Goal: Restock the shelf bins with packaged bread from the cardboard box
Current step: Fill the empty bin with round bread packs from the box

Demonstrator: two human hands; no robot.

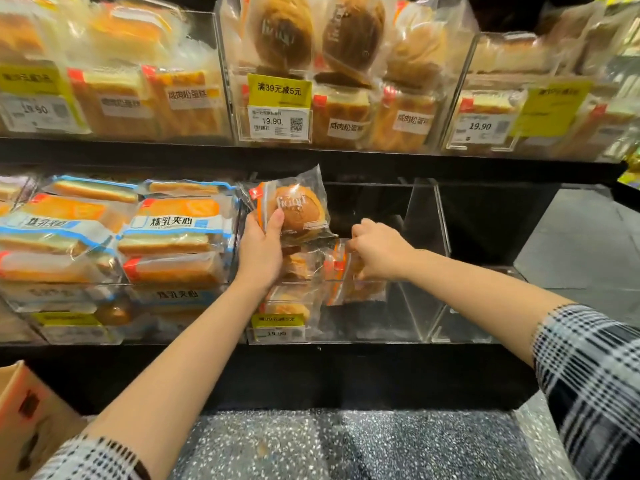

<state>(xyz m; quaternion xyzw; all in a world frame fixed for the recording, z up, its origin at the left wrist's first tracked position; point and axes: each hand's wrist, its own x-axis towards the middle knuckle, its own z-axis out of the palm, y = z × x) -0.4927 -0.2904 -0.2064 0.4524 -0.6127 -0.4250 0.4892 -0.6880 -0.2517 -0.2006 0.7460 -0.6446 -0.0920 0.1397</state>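
Note:
My left hand grips a clear packet with a round brown bun, held upright over the middle clear bin on the lower shelf. My right hand is closed on the top edge of a second bread packet that stands inside the same bin. More bun packets lie stacked at the bin's left side under my left hand. The cardboard box shows only as a corner at the bottom left, its contents hidden.
A clear divider separates the middle bin from a bin on the right with no packets visible. Blue-labelled sandwich bread packets fill the left bins. The upper shelf overhangs, packed with bread and price tags. Speckled floor lies below.

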